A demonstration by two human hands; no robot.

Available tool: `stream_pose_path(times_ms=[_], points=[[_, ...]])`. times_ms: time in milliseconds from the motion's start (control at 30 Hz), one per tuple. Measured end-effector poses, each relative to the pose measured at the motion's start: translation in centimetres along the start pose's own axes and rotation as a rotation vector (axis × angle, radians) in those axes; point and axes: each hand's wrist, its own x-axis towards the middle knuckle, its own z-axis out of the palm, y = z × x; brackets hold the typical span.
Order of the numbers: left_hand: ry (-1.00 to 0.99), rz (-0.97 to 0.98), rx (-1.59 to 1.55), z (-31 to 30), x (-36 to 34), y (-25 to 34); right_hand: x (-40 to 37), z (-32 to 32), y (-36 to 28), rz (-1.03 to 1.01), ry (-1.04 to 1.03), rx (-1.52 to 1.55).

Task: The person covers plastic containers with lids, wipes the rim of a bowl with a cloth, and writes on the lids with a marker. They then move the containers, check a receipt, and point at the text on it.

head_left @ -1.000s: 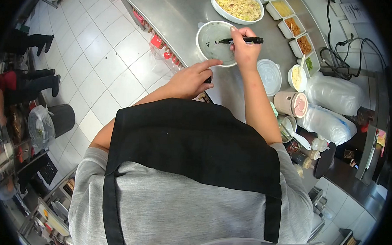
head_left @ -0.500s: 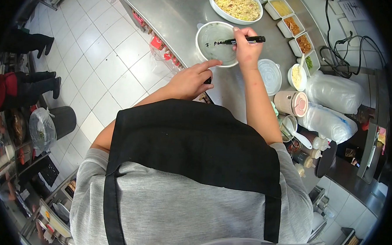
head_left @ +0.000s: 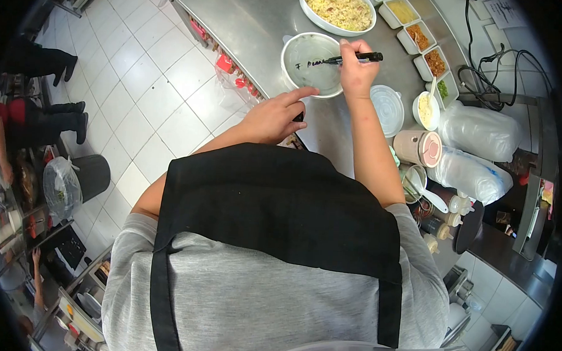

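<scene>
A round white tub with a clear lid (head_left: 310,81) stands on the steel counter, and dark handwriting runs across the lid. My right hand (head_left: 359,71) is closed round a black marker (head_left: 369,56), its tip at the end of the writing. The index finger of my left hand (head_left: 274,117) rests on the near rim of the lid. The other fingers of that hand are curled round a small black piece (head_left: 299,117) that looks like the marker's cap; most of it is hidden. Right of the tub lies a loose clear lid (head_left: 386,111).
Beyond the tub sits a white bowl of fried rice (head_left: 339,10). Trays of toppings (head_left: 417,37) line the right side, with a small tub holding a spoon (head_left: 425,111), plastic-wrapped stacks (head_left: 480,134) and bottles nearer me. Other people stand across the tiled floor (head_left: 166,76), by a bin (head_left: 93,177).
The writing on the lid has grown a few strokes to the right, and the marker has shifted slightly right with my right hand. My left hand stays on the rim.
</scene>
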Motion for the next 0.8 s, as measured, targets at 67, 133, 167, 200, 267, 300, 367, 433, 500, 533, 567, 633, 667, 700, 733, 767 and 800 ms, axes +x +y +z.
stream_pose_path(times_ms=[67,133,167,200,267,300,367,433,500,533,567,633,667,700,733,767,800], points=[[0.034,0.028,-0.01,0.2,0.0,-0.1,-0.4,-0.1,-0.6,0.03,-0.058,0.067],[0.104,-0.019,-0.133,-0.4,0.0,0.6,-1.3,-0.2,-2.6,0.055,-0.087,0.205],[0.138,-0.042,-0.193,-0.8,0.1,0.9,-2.0,-0.4,-4.1,0.064,-0.087,0.309],[0.141,-0.067,-0.218,-1.2,0.2,0.9,-2.7,-0.6,-5.4,0.073,-0.086,0.413],[0.139,-0.116,-0.269,-1.8,0.4,0.7,-4.0,-1.2,-7.3,0.087,-0.227,0.49],[0.134,-0.132,-0.31,-1.9,0.4,0.8,-4.6,-1.5,-8.0,0.092,-0.295,0.527],[0.123,-0.155,-0.39,-2.1,0.6,1.1,-5.1,-1.7,-8.4,0.132,-0.298,0.471],[0.076,-0.139,-0.385,-2.1,0.8,1.5,-5.7,-1.8,-7.7,0.199,-0.284,0.464],[0.046,-0.124,-0.291,-1.8,1.3,1.8,-7.1,-1.9,-6.8,0.096,-0.319,0.353],[0.068,-0.075,-0.325,-1.3,1.4,1.7,-7.9,-1.7,-5.5,0.0,-0.315,0.318],[0.093,-0.023,-0.355,-1.1,1.4,1.5,-8.3,-1.6,-4.8,-0.102,-0.31,0.285],[0.035,0.037,-0.283,-1.7,1.4,1.8,-8.4,-2.7,-4.9,-0.183,-0.324,0.153],[-0.01,0.042,-0.124,-3.0,1.4,3.0,-8.8,-4.2,-6.4,0.08,-0.371,0.334],[-0.017,0.055,-0.051,-3.5,1.6,3.0,-9.3,-5.9,-7.9,0.348,-0.421,0.506],[-0.065,0.059,0.013,-4.8,1.7,3.7,-9.4,-7.4,-8.5,0.37,-0.445,0.459],[-0.111,0.059,0.073,-6.0,1.8,4.9,-9.5,-8.4,-9.1,0.395,-0.469,0.409],[-0.095,0.15,0.025,-6.5,2.2,6.0,-9.8,-8.8,-10.2,0.278,-0.491,0.336]])
